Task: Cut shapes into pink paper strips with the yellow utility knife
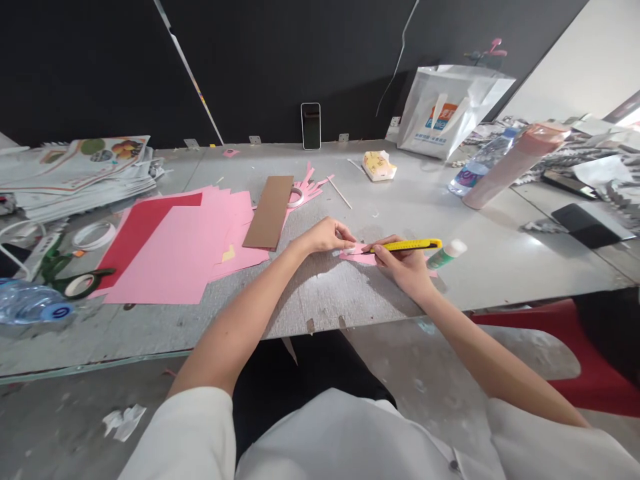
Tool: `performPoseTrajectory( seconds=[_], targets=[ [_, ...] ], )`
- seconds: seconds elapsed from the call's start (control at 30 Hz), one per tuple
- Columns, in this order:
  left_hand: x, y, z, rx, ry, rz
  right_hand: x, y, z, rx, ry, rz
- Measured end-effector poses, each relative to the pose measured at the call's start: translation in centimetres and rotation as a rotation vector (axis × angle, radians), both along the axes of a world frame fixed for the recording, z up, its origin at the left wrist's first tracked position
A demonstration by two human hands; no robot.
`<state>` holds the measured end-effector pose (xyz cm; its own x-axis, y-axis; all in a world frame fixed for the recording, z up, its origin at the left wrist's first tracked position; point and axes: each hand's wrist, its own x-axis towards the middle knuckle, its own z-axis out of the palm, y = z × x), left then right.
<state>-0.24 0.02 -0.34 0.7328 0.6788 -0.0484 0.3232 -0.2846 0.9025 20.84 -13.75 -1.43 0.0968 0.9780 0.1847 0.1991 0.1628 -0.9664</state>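
My right hand (404,265) is wrapped round a yellow utility knife (416,245), its tip pointing left toward my left hand. My left hand (327,235) is closed in a pinch beside that tip, over a small piece of pink paper (364,259) on the table. Something small and whitish shows at the left fingertips, too small to name. Just right of my right hand is a glue stick (449,254) with a white cap and a green body. Part of the pink paper is hidden by my hands.
Pink sheets (165,257), a brown cardboard strip (269,212) and a tape roll (296,197) lie to the left. Scissors (55,263) and a water bottle (33,303) are farther left. Behind are a phone (311,127), a tissue pack (379,165) and a plastic bag (450,113).
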Motion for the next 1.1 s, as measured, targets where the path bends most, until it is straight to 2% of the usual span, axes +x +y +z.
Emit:
performPoseTrajectory(
  seconds=[0.13, 0.27, 0.4, 0.57, 0.9, 1.1],
  targets=[
    [-0.1, -0.2, 0.3, 0.003, 0.007, 0.001, 0.0, 0.9, 0.5, -0.037, 0.095, 0.046],
    [-0.1, -0.2, 0.3, -0.005, 0.007, 0.007, 0.3, 2.9, 1.0, -0.017, 0.066, 0.078],
    [-0.1, -0.2, 0.1, -0.022, -0.011, 0.004, 0.7, 4.5, 0.4, -0.017, 0.025, 0.086],
    [0.0, -0.1, 0.0, -0.015, -0.010, -0.001, 0.8, 4.2, -0.7, 0.023, 0.090, 0.042],
    [-0.2, -0.2, 0.3, -0.002, 0.025, 0.012, 0.6, 3.7, -0.6, 0.011, 0.011, 0.015],
    [-0.2, -0.3, 0.3, 0.015, 0.033, 0.009, 0.9, 3.9, -1.0, -0.004, 0.070, -0.019]
  ],
)
